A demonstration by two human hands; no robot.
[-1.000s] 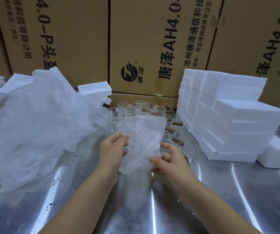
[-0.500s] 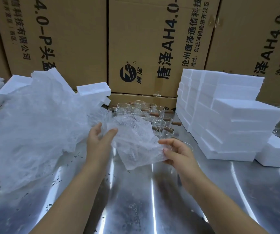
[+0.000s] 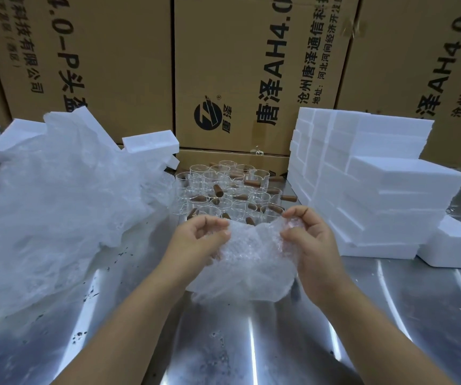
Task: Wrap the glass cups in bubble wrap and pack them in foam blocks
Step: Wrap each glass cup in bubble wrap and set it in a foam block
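Fingers: both hands pinch the top edge of one bubble wrap sheet (image 3: 247, 259), thumbs against fingertips.
Left hand (image 3: 196, 240): now closed on the sheet's left corner; half a second ago it lay flat on it.
Right hand (image 3: 311, 245): grips the right corner, raised higher than before.
Sheet: sags between the hands above the steel table (image 3: 251, 343), bunched.
Cups (image 3: 223, 190): clustered just behind, unwrapped.
Foam blocks (image 3: 368, 190): stacked right.
Loose wrap pile (image 3: 51, 204): left.
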